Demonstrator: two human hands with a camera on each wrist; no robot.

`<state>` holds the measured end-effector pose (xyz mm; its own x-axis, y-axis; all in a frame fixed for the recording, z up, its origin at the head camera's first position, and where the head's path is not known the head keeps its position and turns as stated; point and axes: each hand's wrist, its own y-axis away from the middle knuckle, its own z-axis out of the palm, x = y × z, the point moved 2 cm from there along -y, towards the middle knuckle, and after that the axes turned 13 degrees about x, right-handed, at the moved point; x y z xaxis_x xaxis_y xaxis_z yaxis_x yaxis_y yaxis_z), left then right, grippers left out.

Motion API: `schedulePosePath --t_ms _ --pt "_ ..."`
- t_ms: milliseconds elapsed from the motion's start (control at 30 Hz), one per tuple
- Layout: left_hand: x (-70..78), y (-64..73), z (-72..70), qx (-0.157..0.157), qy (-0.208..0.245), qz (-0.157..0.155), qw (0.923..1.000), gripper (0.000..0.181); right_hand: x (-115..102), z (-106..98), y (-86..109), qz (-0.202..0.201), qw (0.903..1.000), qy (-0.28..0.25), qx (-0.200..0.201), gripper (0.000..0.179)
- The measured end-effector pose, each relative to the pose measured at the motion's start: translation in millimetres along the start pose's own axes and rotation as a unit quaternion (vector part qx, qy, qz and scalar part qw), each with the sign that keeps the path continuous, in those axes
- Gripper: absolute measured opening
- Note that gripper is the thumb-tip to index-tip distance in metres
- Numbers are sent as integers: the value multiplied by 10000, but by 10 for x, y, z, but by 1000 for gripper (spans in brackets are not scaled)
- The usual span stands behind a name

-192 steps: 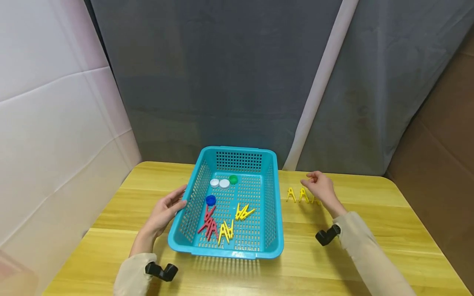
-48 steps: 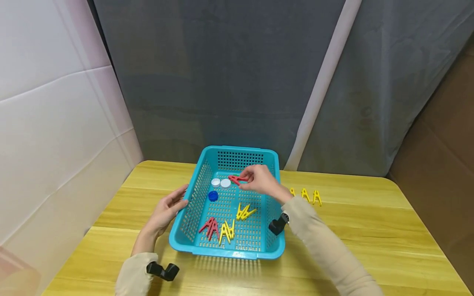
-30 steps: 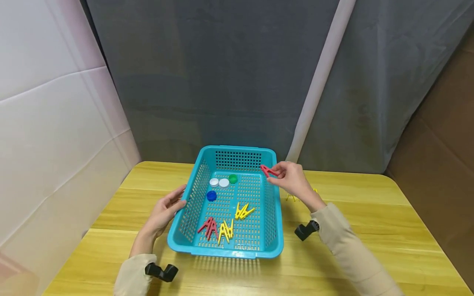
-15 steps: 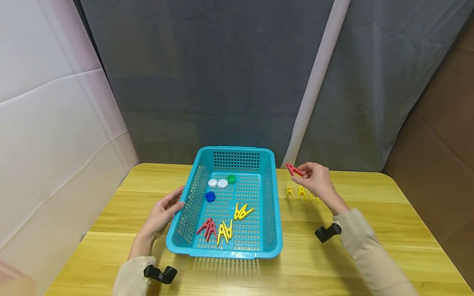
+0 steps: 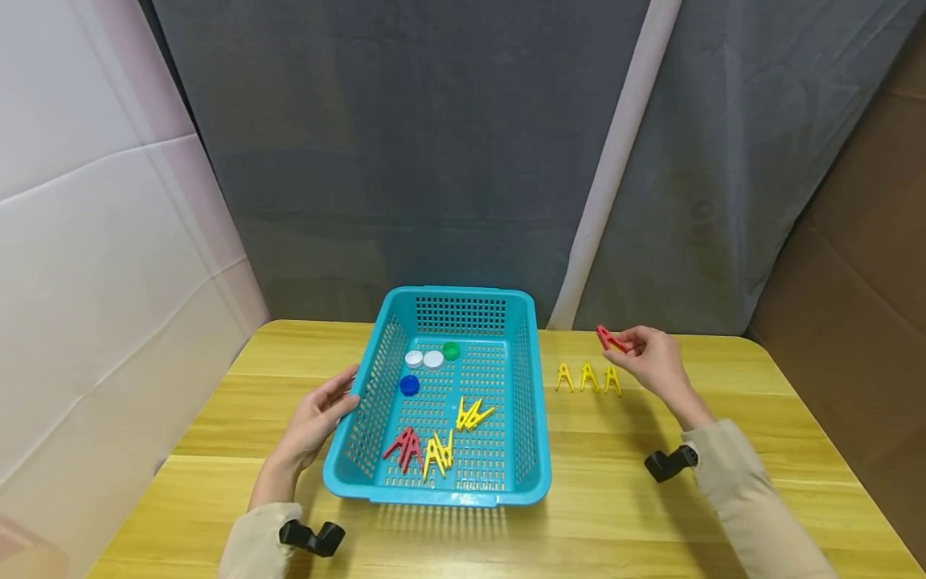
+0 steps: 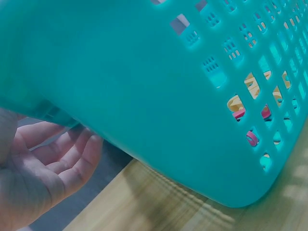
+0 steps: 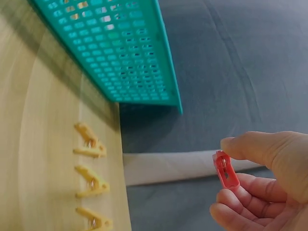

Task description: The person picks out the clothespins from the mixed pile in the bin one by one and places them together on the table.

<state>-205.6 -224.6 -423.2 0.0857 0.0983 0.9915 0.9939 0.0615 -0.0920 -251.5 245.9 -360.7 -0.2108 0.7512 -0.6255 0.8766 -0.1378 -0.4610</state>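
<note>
Red clothespin [image 5: 608,339] between right-hand fingertips [image 5: 631,347]

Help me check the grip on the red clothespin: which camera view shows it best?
The right wrist view: the red clothespin appears large there, pinched between the thumb and fingers of the right hand. The head view shows the clothespin small, above the table right of the basket. The left wrist view does not show it.
</note>
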Motion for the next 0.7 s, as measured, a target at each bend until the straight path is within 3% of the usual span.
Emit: schedulePosePath --t_ms 700 --pt "3 -1 -2 44 9 -21 10000 56 479 -96 204 171 9990 332 252 26"
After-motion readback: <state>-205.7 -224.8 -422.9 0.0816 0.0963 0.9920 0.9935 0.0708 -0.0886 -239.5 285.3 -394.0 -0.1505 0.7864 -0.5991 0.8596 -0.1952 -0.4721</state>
